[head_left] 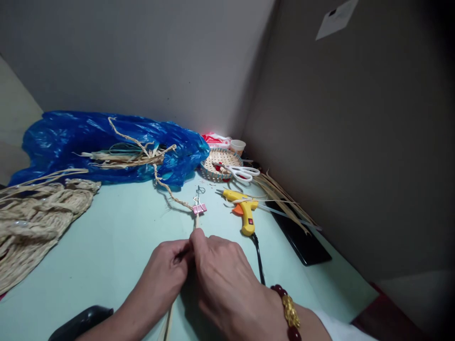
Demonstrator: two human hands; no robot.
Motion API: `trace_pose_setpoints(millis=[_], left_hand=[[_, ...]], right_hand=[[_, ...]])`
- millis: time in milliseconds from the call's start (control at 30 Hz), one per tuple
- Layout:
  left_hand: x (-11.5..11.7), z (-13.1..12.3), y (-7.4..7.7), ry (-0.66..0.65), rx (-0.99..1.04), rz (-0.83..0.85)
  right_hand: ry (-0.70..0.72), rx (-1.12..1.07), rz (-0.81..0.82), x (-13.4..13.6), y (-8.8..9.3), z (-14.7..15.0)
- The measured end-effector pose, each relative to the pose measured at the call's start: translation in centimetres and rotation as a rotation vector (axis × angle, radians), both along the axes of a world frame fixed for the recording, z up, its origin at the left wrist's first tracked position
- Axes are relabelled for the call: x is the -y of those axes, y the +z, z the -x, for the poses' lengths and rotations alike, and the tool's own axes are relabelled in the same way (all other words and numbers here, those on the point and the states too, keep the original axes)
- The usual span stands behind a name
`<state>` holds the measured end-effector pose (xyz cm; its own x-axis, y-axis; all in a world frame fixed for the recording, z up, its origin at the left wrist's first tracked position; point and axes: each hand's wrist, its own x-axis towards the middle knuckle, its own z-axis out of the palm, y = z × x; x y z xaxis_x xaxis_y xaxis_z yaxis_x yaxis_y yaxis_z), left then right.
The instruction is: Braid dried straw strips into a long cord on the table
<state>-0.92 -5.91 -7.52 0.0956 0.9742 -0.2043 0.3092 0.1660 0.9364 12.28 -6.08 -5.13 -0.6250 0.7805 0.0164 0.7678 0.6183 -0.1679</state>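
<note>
Both hands meet at the front middle of the table, fingers closed on a pale straw strand (197,221). My left hand (167,260) pinches from the left, its fingertips partly hidden. My right hand (223,274) lies over the strand, thumb pressed on top. Just beyond the fingers, a pink binder clip (199,208) grips the strand where it joins a twisted straw cord (174,198). That cord runs back left toward the blue bag. Loose strand ends (166,327) trail below my hands toward the near edge.
A blue plastic bag (71,137) with straw bundles (124,158) lies behind. Woven straw pieces (39,213) are at left. A yellow glue gun (245,208), white scissors (245,173), a shallow basket (216,158), a paper cup (237,146) and a black phone-like slab (302,237) stand right.
</note>
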Motion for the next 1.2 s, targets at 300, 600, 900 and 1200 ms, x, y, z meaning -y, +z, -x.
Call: trace_pose_setpoints(millis=[300, 600, 900, 1200], left_hand=[[-0.8, 1.2, -1.4, -0.113, 0.097, -0.010], [-1.1, 1.6, -1.7, -0.136, 0.297, 0.194], [-1.3, 1.8, -2.8, -0.146, 0.370, 0.257], [-0.7, 2.6, -0.9, -0.305, 0.279, 0.236]], right_hand=[[0.030, 0.100, -0.286, 1.1, -0.7, 1.9], [0.055, -0.082, -0.536, 2.4, -3.1, 2.9], [0.120, -0.136, -0.651, 2.5, -3.8, 3.1], [-0.158, -0.487, 0.215, 0.8, 0.8, -3.2]])
